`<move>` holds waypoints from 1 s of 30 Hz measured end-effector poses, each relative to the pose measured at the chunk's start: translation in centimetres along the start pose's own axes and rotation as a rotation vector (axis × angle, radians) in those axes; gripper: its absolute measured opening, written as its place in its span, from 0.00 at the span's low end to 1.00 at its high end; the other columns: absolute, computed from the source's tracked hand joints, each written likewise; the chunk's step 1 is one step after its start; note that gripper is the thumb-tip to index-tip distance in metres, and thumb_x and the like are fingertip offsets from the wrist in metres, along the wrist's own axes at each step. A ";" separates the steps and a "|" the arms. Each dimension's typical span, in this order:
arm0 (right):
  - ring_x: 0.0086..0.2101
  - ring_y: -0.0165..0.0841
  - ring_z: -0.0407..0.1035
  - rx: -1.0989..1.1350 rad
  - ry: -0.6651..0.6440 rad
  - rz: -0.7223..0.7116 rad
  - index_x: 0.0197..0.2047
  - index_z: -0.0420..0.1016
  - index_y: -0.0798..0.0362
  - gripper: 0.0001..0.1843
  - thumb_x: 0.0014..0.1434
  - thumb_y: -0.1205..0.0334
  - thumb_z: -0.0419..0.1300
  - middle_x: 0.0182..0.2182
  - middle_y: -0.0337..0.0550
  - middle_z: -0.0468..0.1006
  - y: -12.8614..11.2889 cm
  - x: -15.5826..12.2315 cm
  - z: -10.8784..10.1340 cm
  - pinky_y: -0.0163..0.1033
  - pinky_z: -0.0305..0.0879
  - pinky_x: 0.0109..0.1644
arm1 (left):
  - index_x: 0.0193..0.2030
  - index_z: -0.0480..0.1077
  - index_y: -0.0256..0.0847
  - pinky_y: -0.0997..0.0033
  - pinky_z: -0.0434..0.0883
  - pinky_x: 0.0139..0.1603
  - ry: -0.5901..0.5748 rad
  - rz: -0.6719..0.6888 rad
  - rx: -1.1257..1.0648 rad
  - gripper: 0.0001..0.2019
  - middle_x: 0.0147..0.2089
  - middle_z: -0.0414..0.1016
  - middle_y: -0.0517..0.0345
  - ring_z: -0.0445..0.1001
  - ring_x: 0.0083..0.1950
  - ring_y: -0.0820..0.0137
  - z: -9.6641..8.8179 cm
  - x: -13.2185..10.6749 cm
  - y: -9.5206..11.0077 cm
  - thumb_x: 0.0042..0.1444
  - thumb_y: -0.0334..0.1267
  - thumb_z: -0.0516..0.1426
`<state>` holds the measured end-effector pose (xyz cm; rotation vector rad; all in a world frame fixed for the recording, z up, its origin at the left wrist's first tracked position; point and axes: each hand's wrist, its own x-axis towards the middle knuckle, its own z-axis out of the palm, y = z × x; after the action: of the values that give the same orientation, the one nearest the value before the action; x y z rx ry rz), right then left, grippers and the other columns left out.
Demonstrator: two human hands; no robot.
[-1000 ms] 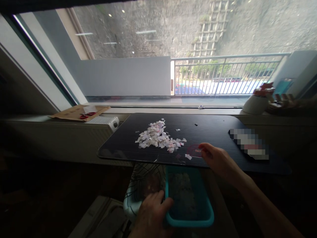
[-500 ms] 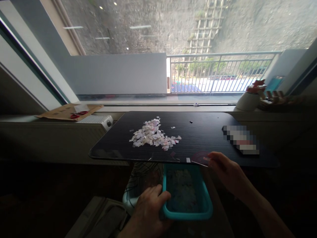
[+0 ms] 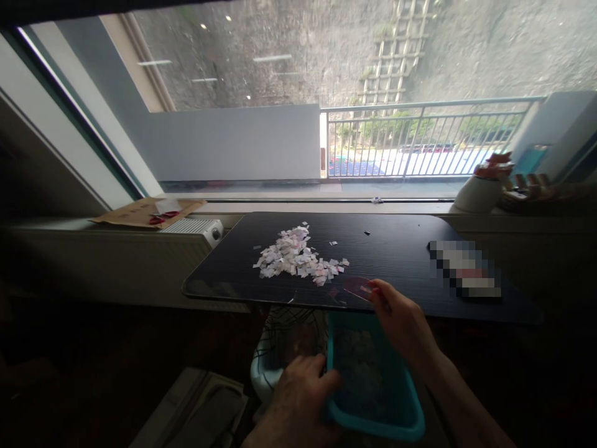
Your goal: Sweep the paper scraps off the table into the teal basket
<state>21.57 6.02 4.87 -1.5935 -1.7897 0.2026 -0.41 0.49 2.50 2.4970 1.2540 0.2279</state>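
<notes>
My left hand (image 3: 303, 392) is closed around the left rim of a turquoise plastic basin (image 3: 414, 398), which sits just below the table's front edge. Pale scraps lie in its shaded bottom. Between the fingers of my right hand (image 3: 398, 314) is a thin, clear pinkish plastic sheet (image 3: 357, 287), held low over the front of the black table (image 3: 392, 255). To the left of the sheet, a heap of small cut paper pieces (image 3: 293, 254) spreads across the tabletop, apart from it.
A pixelated dark object (image 3: 466, 270) lies at the table's right. Behind left are red-handled scissors (image 3: 163, 218) on brown paper (image 3: 121, 213), beside a radiator (image 3: 193, 229). A white vase (image 3: 476, 193) stands on the right sill. A pale bin (image 3: 261, 373) is below the table.
My right hand has moved left and slightly up with the plastic sheet, nearer the heap. A white scrap at the front edge no longer shows. The basin has shifted right with my left hand.
</notes>
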 end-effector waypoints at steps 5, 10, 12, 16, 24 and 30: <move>0.35 0.35 0.75 0.015 -0.037 -0.109 0.48 0.69 0.52 0.15 0.64 0.61 0.46 0.38 0.45 0.80 -1.8 0.0 1.7 0.36 0.68 0.38 | 0.37 0.66 0.46 0.65 0.61 0.40 -0.026 -0.004 0.002 0.14 0.39 0.67 0.59 0.67 0.41 0.63 -0.1 0.2 0.2 0.44 0.41 0.64; 0.33 0.35 0.75 -0.051 0.016 -0.080 0.50 0.69 0.52 0.16 0.64 0.59 0.46 0.37 0.46 0.80 -1.8 1.5 1.8 0.36 0.67 0.35 | 0.37 0.67 0.46 0.65 0.61 0.39 -0.031 -0.005 -0.005 0.14 0.39 0.67 0.59 0.67 0.40 0.63 -0.5 0.2 0.3 0.44 0.43 0.64; 0.32 0.35 0.75 -0.092 0.016 -0.091 0.50 0.69 0.53 0.17 0.63 0.60 0.45 0.36 0.46 0.80 -1.6 2.3 2.0 0.36 0.67 0.34 | 0.37 0.67 0.46 0.65 0.62 0.39 -0.031 -0.014 -0.013 0.14 0.40 0.67 0.59 0.67 0.42 0.62 -0.6 0.1 0.2 0.44 0.42 0.64; 0.30 0.35 0.74 -0.127 -0.003 -0.122 0.49 0.70 0.53 0.17 0.63 0.60 0.45 0.36 0.46 0.80 -1.5 2.1 1.7 0.36 0.67 0.33 | 0.37 0.67 0.46 0.65 0.62 0.39 -0.049 -0.027 -0.017 0.13 0.40 0.67 0.58 0.67 0.42 0.61 -0.7 0.1 0.1 0.45 0.44 0.63; 0.31 0.35 0.74 -0.099 -0.012 -0.087 0.50 0.70 0.54 0.17 0.63 0.60 0.45 0.35 0.47 0.80 -1.9 2.6 1.6 0.36 0.66 0.31 | 0.38 0.67 0.46 0.64 0.62 0.40 -0.019 -0.020 -0.016 0.14 0.40 0.67 0.58 0.67 0.42 0.61 -0.1 -0.1 -0.1 0.45 0.44 0.63; 0.32 0.35 0.75 -0.042 -0.062 -0.092 0.47 0.69 0.51 0.14 0.63 0.60 0.46 0.35 0.44 0.80 -2.0 0.8 1.3 0.36 0.67 0.33 | 0.38 0.67 0.46 0.64 0.62 0.40 -0.049 -0.025 0.005 0.14 0.40 0.67 0.58 0.67 0.41 0.62 -0.4 -0.1 0.1 0.44 0.43 0.64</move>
<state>19.20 6.77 5.40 -1.5444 -1.9219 0.1736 -0.52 0.43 2.89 2.4739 1.2675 0.1564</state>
